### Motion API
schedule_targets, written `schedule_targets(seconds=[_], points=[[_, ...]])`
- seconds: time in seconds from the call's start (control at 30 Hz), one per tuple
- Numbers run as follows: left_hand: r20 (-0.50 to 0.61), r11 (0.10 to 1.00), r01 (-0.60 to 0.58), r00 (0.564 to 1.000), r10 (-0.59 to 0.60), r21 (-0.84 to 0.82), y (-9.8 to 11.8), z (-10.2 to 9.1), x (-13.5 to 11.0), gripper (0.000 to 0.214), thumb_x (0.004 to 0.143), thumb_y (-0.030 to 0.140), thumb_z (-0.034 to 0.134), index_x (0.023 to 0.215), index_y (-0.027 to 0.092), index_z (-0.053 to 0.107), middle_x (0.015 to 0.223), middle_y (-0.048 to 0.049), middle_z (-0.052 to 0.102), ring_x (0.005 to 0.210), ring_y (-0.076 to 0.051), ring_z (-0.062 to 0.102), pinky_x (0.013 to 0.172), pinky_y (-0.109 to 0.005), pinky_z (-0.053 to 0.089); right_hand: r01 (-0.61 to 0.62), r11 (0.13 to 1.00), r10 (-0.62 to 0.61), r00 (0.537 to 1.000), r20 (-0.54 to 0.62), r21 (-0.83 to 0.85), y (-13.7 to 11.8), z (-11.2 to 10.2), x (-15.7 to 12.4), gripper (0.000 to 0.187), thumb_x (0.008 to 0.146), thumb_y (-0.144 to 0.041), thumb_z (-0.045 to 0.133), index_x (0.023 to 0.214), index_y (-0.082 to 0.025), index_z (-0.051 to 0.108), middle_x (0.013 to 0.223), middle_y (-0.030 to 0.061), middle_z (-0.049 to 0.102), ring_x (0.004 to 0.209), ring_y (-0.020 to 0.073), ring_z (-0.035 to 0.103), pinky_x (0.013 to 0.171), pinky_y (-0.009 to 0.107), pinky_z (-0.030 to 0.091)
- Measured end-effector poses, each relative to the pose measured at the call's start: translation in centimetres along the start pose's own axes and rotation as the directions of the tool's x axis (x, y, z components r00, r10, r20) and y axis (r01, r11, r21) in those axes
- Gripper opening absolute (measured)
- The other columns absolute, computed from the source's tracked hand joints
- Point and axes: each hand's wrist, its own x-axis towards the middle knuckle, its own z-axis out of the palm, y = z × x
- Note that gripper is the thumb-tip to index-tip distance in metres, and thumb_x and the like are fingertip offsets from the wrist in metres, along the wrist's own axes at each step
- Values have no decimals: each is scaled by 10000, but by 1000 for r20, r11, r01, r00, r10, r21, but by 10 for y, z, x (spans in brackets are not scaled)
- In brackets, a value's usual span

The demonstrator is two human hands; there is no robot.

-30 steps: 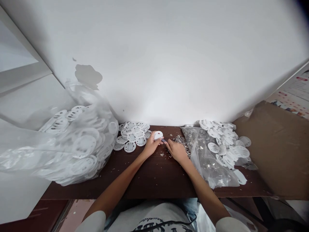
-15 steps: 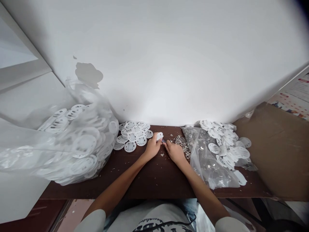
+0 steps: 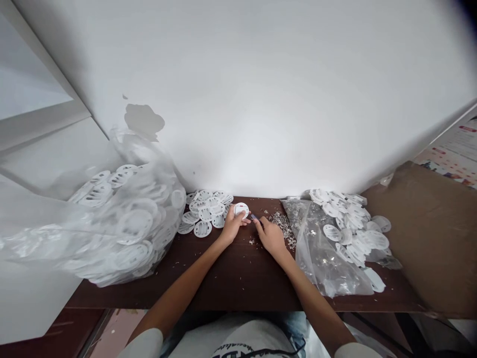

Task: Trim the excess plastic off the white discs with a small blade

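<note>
My left hand [image 3: 231, 227] is closed on a white round plastic disc [image 3: 241, 209], held tilted up over the dark wooden table [image 3: 231, 278]. My right hand [image 3: 270, 235] lies just right of it, fingers pinched on a small dark-tipped tool [image 3: 254, 217] I cannot name, its tip close to the disc's edge. Between the hands and beneath them lie tiny metal bits [image 3: 252, 241].
A pile of slotted white discs [image 3: 204, 213] lies left of my hands, and a big clear bag of discs [image 3: 112, 223] beyond it. Right: small metal parts [image 3: 280, 221], a clear bag [image 3: 320, 248], more discs [image 3: 350, 219], a cardboard box [image 3: 432, 233]. White wall behind.
The left hand has turned the disc so its face shows, lifting it slightly away from the right hand. The view has shifted a little to the right.
</note>
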Motion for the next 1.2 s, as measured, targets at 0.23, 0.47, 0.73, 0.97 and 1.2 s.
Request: schedule_targets(seconds=[0.23, 0.47, 0.73, 0.97, 1.2], points=[[-17, 999, 25, 1000, -26, -39, 6, 0, -1, 494, 823, 440, 767, 1171, 205, 506, 1135, -107, 765, 760, -147, 747, 707, -255, 542, -66, 942, 90, 994, -59, 329, 10, -2, 3, 437, 1068, -555, 337, 851, -235, 542, 657, 6, 600, 617, 208, 591, 596, 277, 288], [-18, 999, -15, 1000, 16, 51, 6, 1, -4, 464, 825, 371, 745, 1178, 199, 497, 1094, -109, 774, 757, -157, 746, 689, -261, 535, -54, 815, 134, 986, -98, 577, 10, 4, 4, 446, 1023, -594, 402, 734, -254, 419, 629, -33, 491, 596, 190, 501, 617, 284, 310], [32, 983, -127, 992, 124, 135, -2, 1, -3, 416, 881, 348, 698, 1204, 208, 478, 1041, -87, 765, 735, -166, 736, 681, -296, 570, -31, 679, 141, 986, -89, 733, 9, 10, 5, 474, 985, -617, 484, 710, -239, 401, 658, -47, 427, 637, 154, 415, 627, 274, 302], [198, 618, -518, 837, 511, 592, -2, 4, -15, 356, 999, 198, 508, 1350, 252, 535, 1387, -110, 637, 1290, -247, 621, 1103, -480, 503, -135, 198, 147, 983, 107, 971, 2, 4, 6, 488, 866, -654, 662, 737, -247, 427, 556, -88, 309, 486, 106, 243, 478, 253, 201], [464, 253, -719, 635, 618, 647, 3, 7, -23, 556, 963, 63, 454, 1497, 210, 415, 1551, -172, 485, 1443, -287, 474, 1169, -559, 432, -116, 27, 63, 991, 115, 993, -1, 1, 5, 390, 846, -592, 709, 840, -239, 542, 508, -110, 315, 431, 88, 221, 435, 243, 171]])
